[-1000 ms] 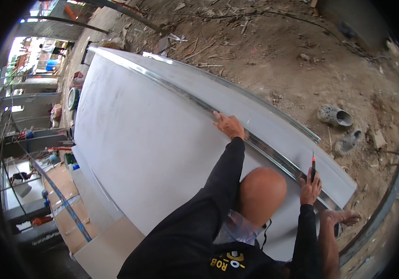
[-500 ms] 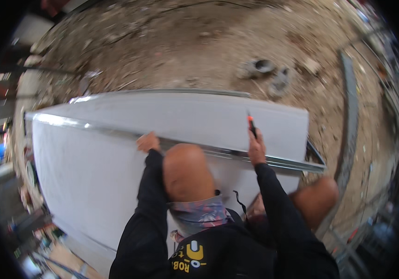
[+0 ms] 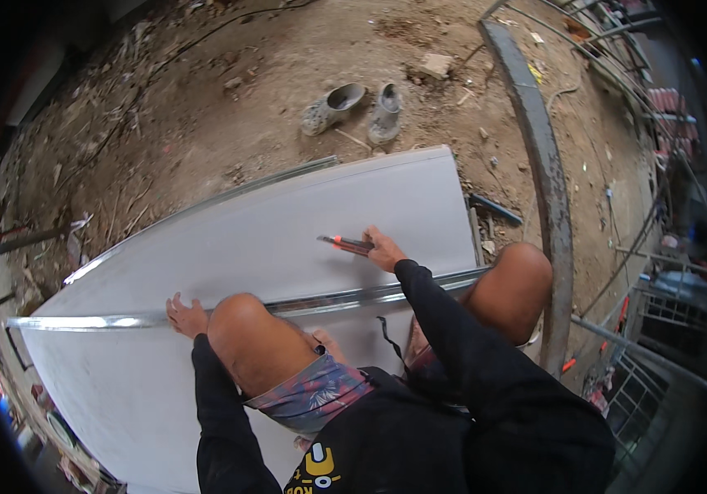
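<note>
A long shiny metal channel (image 3: 345,298) lies across a large white board (image 3: 312,222), running past my knees. At its left part, my left hand (image 3: 187,316) rests over the metal with the fingers spread, beside my left knee. My right hand (image 3: 384,249) is closed around a utility knife (image 3: 348,245), black with orange-red near the front. The knife is held above the far part of the board, beyond the channel, with its tip pointing left. I cannot make out whether it touches the board.
Another metal strip (image 3: 287,171) lies along the board's far edge. Past it, a pair of grey clogs (image 3: 385,115) sits on rubble-strewn dirt. A long grey beam (image 3: 541,156) lies to the right, with metal frames (image 3: 646,370) beyond it.
The view has swung, so the board sits tilted and the clogs appear nearer the middle. The knife has turned from pointing away to pointing left. The left hand's fingers have spread.
</note>
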Demonstrator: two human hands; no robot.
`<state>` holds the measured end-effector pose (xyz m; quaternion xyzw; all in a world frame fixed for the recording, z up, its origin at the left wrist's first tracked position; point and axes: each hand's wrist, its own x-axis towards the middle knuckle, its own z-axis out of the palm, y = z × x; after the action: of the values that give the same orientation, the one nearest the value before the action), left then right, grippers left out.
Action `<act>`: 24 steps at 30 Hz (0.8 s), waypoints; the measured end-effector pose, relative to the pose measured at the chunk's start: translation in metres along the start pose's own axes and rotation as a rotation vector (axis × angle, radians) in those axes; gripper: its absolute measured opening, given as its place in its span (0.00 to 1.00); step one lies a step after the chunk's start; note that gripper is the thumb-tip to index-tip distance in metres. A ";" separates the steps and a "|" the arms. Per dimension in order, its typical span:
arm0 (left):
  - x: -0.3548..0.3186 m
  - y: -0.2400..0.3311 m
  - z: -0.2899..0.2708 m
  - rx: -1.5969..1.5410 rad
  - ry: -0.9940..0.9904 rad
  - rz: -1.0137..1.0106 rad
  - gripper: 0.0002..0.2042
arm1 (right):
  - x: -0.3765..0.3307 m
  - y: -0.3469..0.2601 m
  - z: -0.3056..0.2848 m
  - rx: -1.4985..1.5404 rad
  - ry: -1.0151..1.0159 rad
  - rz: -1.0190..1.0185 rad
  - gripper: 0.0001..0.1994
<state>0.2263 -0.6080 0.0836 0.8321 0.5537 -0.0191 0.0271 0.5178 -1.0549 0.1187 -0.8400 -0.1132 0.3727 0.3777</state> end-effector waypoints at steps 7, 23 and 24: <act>0.078 -0.048 0.015 0.050 -0.345 -0.075 0.43 | 0.009 0.022 0.005 0.041 0.141 0.135 0.17; 0.113 -0.068 0.027 0.055 -0.569 -0.082 0.51 | 0.035 -0.157 -0.272 -0.418 0.762 -0.059 0.33; 0.100 -0.047 0.025 0.068 -0.616 -0.054 0.52 | 0.001 -0.128 -0.322 -0.384 0.915 -0.083 0.29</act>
<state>0.2219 -0.4997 0.0513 0.7724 0.5405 -0.2899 0.1652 0.7596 -1.1431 0.3505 -0.9667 -0.0357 -0.0770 0.2414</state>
